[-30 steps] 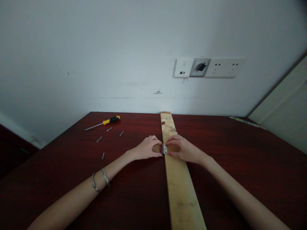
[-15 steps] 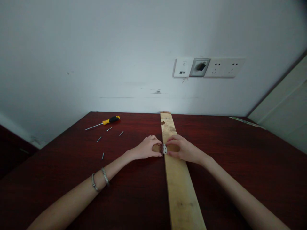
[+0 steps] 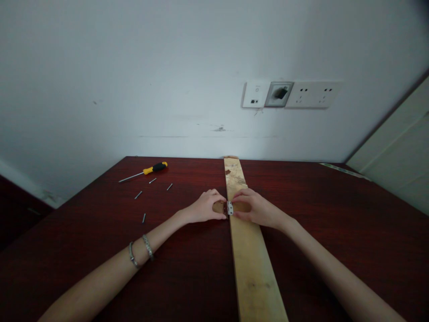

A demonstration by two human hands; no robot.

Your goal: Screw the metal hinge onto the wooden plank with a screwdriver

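A small metal hinge (image 3: 230,208) lies at the left edge of a long wooden board (image 3: 253,268), one leaf flat on the wood and the other reaching past the edge. My left hand (image 3: 206,207) has its thumb and fingers curved around the hinge's left leaf, which is partly hidden. From the other side my right hand (image 3: 258,208) rests on the board, thumb and fingertips at the ends of the leaf on the wood. Off to the left lie several screws (image 3: 138,195) and a screwdriver (image 3: 156,168) with a yellow and black handle.
The dark red tabletop (image 3: 187,273) meets a white wall (image 3: 167,67) at the back. Sockets (image 3: 306,95) sit on the wall above the board. A thin patterned strip (image 3: 345,171) lies at the back right, near a pale panel (image 3: 402,147).
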